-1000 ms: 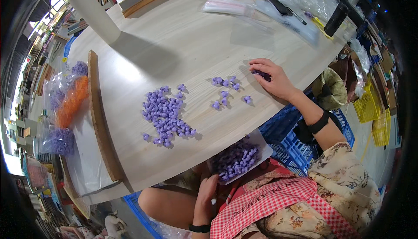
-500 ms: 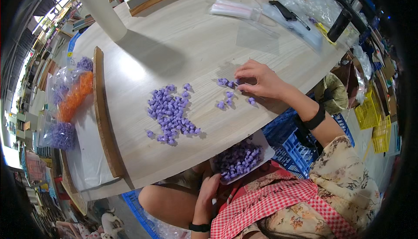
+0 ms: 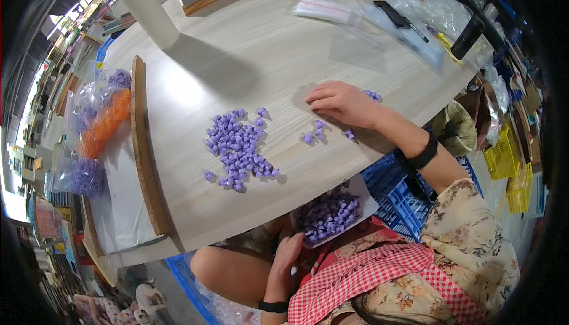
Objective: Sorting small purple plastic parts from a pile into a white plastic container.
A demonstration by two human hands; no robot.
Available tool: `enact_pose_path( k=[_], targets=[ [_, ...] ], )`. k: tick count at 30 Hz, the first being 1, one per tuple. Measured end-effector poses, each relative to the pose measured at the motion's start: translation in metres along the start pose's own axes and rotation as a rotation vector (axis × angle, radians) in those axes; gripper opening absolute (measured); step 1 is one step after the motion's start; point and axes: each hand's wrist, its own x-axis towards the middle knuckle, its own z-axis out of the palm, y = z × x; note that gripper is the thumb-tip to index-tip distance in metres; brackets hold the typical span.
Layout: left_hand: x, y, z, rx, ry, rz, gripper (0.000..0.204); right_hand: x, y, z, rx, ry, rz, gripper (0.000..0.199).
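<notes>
My right hand (image 3: 344, 103) reaches over the table (image 3: 272, 82) with its fingers stretched out side by side, palm down. A few small purple flower-like pieces (image 3: 373, 95) show just behind its knuckles, and other loose pieces (image 3: 319, 128) lie nearer me, below the hand. Left of it is a large spread pile of the same purple pieces (image 3: 240, 150). On my lap, under the table edge, a white tray (image 3: 368, 206) holds many more of them. My left hand (image 3: 289, 251) grips the tray's left side; its fingertips are partly hidden.
A wooden strip (image 3: 142, 147) borders the table's left side, with clear bags of purple and orange pieces (image 3: 98, 129) beyond. A white roll (image 3: 145, 11) stands at the far left. Plastic bags (image 3: 323, 10), a phone (image 3: 391, 14) and a black bottle (image 3: 468, 37) lie far right. Blue crates (image 3: 403, 197) sit below.
My right hand has moved slightly left and its fingers have straightened from a bent reach. The purple pieces that were at its fingertips now show behind it. My left hand stays on the tray.
</notes>
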Motion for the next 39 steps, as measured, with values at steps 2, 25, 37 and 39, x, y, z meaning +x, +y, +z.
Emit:
enact_pose_path(
  k=[2, 25, 37, 39],
  targets=[
    [0.000, -0.002, -0.001, -0.012, 0.009, -0.016, 0.042, -0.013, 0.001, -0.011, 0.032, -0.037, 0.042, 0.015],
    [-0.004, 0.008, -0.010, 0.357, 0.008, 0.254, 0.029, -0.044, -0.038, -0.027, -0.029, 0.227, 0.089, 0.043],
    [0.001, 0.012, -0.009, 0.257, -0.028, 0.105, 0.040, 0.002, -0.041, -0.012, 0.110, -0.110, 0.190, 0.049],
    [0.002, 0.005, -0.009, 0.270, 0.004, 0.185, 0.040, 0.025, -0.045, -0.013, 0.033, -0.190, 0.131, 0.045]
  ],
)
